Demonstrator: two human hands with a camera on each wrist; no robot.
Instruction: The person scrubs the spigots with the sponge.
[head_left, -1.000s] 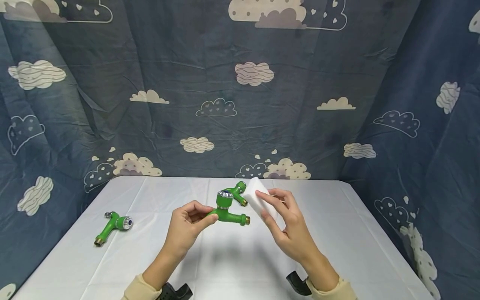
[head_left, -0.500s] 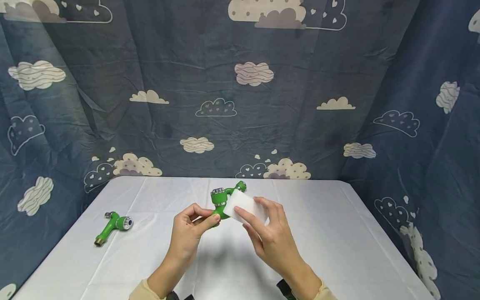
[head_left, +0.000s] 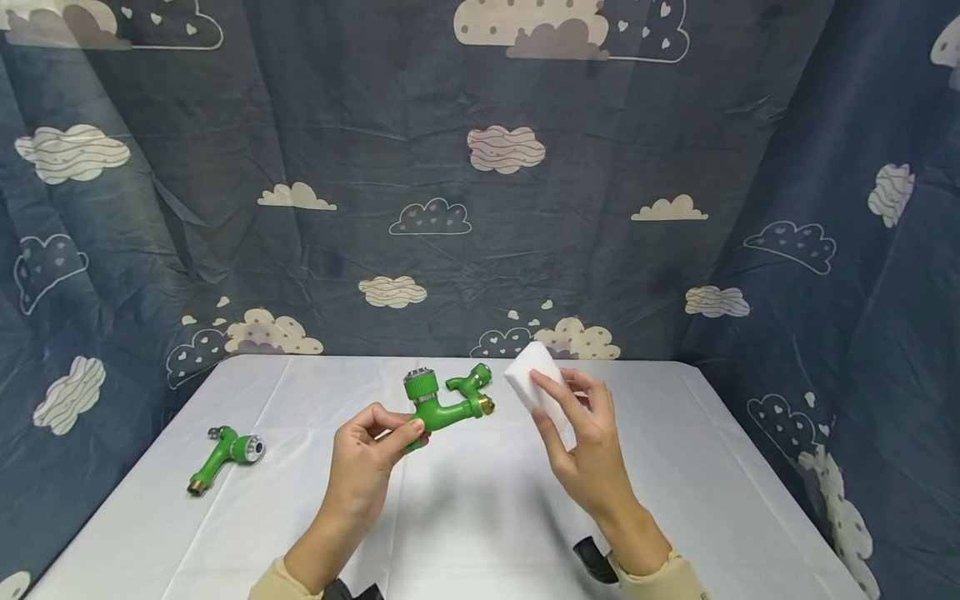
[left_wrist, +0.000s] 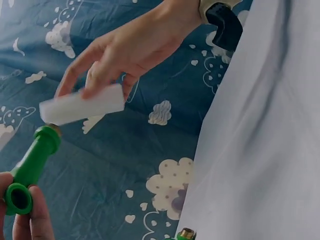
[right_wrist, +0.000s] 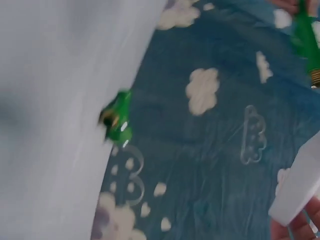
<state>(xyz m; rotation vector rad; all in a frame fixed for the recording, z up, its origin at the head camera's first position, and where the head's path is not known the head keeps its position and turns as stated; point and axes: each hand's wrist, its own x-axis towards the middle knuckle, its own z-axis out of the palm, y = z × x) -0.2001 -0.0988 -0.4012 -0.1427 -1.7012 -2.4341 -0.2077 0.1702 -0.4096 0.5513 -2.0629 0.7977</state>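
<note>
My left hand [head_left: 367,454] pinches the spout end of a green faucet [head_left: 448,414] between thumb and fingers, above the table. Its ridged, silver-topped knob points up and its brass threaded end points right. The left wrist view shows the round spout opening of this faucet [left_wrist: 37,160] toward the camera. With thumb and fingertips my right hand [head_left: 588,446] holds a white sponge block [head_left: 542,390], tilted, to the right of the brass end. In the head view a gap shows between sponge and faucet. The right wrist view has the sponge [right_wrist: 299,185] at its lower right.
A second green faucet [head_left: 471,380] lies at the back of the white table [head_left: 660,467], behind the held one. Another green faucet [head_left: 225,455] lies at the left. A dark blue cloud-print cloth [head_left: 585,275] hangs behind and at both sides.
The sponge passed over the faucet's threaded side half a second ago, covering it, and is now drawn back up and right. The held faucet has turned, its brass end tipping upward.
</note>
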